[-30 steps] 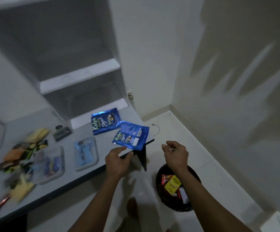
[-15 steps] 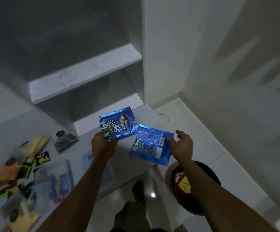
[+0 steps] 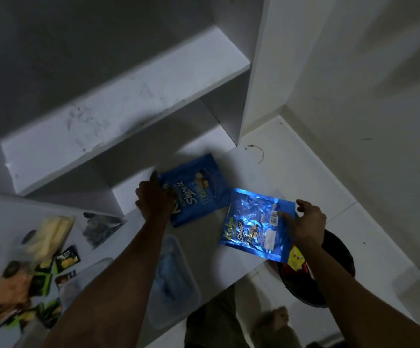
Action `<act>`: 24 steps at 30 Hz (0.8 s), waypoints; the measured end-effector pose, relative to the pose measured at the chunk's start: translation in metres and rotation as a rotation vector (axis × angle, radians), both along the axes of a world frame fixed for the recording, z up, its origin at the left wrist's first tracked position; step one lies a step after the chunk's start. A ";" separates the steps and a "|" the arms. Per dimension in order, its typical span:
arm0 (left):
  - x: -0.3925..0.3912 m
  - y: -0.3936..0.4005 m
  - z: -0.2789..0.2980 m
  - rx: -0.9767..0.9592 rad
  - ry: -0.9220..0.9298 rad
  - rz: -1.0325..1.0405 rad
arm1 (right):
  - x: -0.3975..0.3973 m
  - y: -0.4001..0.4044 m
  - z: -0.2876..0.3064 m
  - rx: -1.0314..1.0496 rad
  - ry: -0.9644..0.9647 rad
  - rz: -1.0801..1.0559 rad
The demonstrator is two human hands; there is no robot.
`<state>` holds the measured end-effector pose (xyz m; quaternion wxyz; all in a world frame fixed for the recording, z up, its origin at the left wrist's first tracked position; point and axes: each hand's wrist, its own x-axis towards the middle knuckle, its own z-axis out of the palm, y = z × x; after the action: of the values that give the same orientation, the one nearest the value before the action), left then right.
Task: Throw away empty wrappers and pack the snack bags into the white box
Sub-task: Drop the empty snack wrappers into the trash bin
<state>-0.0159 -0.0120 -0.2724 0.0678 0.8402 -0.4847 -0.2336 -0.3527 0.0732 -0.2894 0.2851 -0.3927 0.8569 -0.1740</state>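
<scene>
Head view: left hand [image 3: 153, 199] now grips the left edge of the far dark-blue foil snack pouch [image 3: 195, 189], fingers curled round it; a second ago it pinched the crinkled shiny blue foil pouch [image 3: 255, 226] instead. Right hand [image 3: 305, 222], then curled near nothing, now has its fingers spread and pressing that crinkled pouch's right edge, thumb raised, no clear pinch. Black round bin [image 3: 336, 249] with red and yellow wrappers sits just below the right fingers, partly hidden. Grey desk [image 3: 118, 237] carries clear plastic tubs [image 3: 176, 287] under the left forearm and loose snack packs [image 3: 40, 262] well left of the fingers. No white box visible. Likely sorting: crinkled pouch looks empty, bin-bound.
</scene>
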 end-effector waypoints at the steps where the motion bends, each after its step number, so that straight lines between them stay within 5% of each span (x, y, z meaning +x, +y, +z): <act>1: 0.002 -0.003 -0.003 0.017 -0.016 -0.009 | 0.000 0.000 -0.002 0.002 -0.001 -0.002; 14: -0.002 -0.001 -0.008 -0.105 -0.048 -0.001 | 0.004 -0.009 -0.004 -0.033 -0.107 -0.197; 24: -0.065 0.040 0.047 -0.454 0.277 0.090 | -0.038 0.028 0.056 -0.218 -0.307 -0.133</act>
<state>-0.0808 0.0275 -0.2256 0.3306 0.7841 -0.4731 -0.2283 -0.3905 0.1014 -0.2335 0.3562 -0.3326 0.8034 -0.3420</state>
